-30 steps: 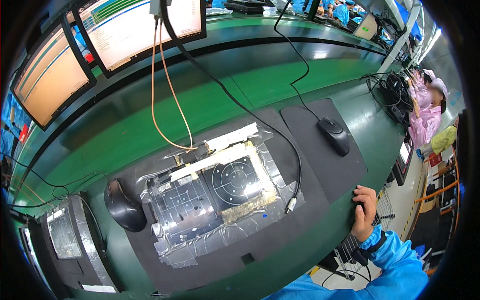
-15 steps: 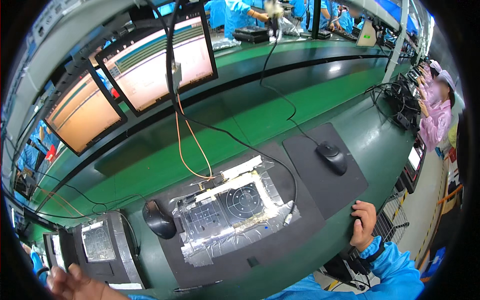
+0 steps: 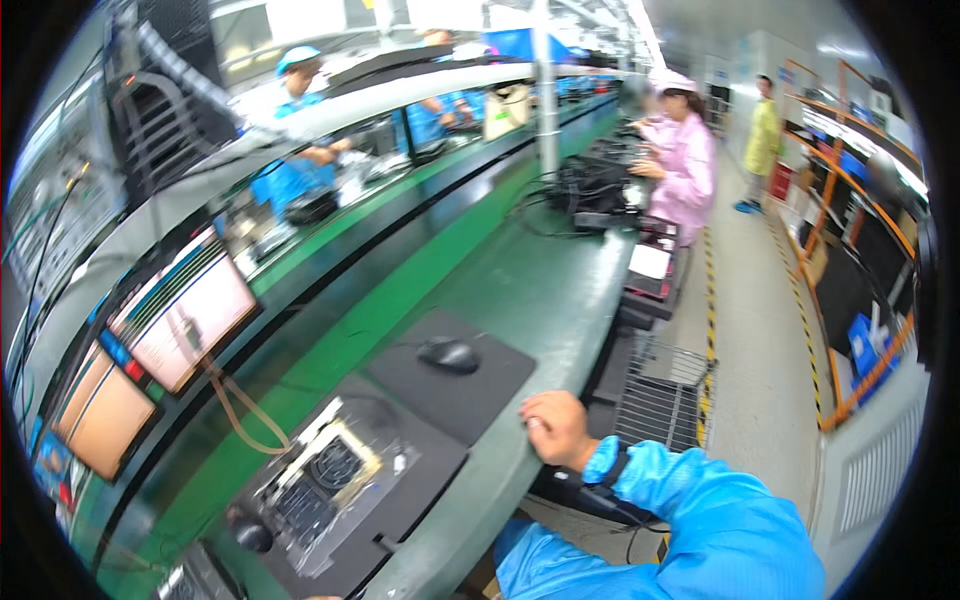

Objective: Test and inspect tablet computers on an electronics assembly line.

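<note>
My right hand (image 3: 558, 430) rests on the front edge of the green bench (image 3: 500, 487), its fingers curled in and nothing visible in them. A blue sleeve and a dark band cover that wrist. My left hand does not show. Nearest to the right hand is a dark mouse pad (image 3: 490, 385) with a black computer mouse (image 3: 449, 354) on it. Left of that, a flat fixture under clear film (image 3: 335, 462), with square and round dark patterns, lies on a larger dark mat (image 3: 425, 480). The view is blurred by motion.
A second mouse (image 3: 250, 536) sits left of the fixture. Two monitors (image 3: 185, 310) stand at the left, with an orange cable (image 3: 240, 415) hanging down. Black cables (image 3: 600, 190) pile up at the far end. Beside the bench is a wire basket (image 3: 665, 395); co-workers stand farther off.
The view has swung right and up, bringing the aisle and shelves into sight. My left hand has gone out of view. My right hand stays at the bench edge, its fingers curled.
</note>
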`<action>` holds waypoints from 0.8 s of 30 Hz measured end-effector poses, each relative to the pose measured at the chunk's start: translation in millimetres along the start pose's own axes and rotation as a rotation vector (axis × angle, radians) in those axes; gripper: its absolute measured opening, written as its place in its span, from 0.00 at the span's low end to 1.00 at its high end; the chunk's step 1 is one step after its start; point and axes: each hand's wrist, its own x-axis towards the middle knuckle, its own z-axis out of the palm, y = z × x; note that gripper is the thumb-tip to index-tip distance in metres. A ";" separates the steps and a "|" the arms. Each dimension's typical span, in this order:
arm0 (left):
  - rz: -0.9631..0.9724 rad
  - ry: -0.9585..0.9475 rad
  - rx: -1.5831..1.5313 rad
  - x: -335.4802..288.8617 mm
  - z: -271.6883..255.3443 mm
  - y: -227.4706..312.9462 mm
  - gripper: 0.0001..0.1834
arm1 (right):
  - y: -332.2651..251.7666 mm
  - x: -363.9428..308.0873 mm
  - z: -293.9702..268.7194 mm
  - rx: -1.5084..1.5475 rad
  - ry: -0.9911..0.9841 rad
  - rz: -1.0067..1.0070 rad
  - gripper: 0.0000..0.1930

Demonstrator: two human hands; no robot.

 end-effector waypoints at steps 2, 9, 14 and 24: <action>-0.128 -0.171 0.125 -14.9 16.2 4.0 0.24 | -5.8 2.2 -2.0 0.020 0.027 0.008 0.02; -0.641 0.115 0.645 -132.2 42.3 4.5 0.26 | -7.0 -2.2 0.3 0.089 0.124 0.057 0.02; -0.918 0.412 0.682 -198.6 76.4 -5.2 0.37 | 3.6 -12.3 8.9 0.016 0.143 -0.019 0.09; -0.883 0.393 0.902 -210.7 89.4 -21.2 0.34 | 9.0 -18.6 12.0 0.077 0.000 0.136 0.08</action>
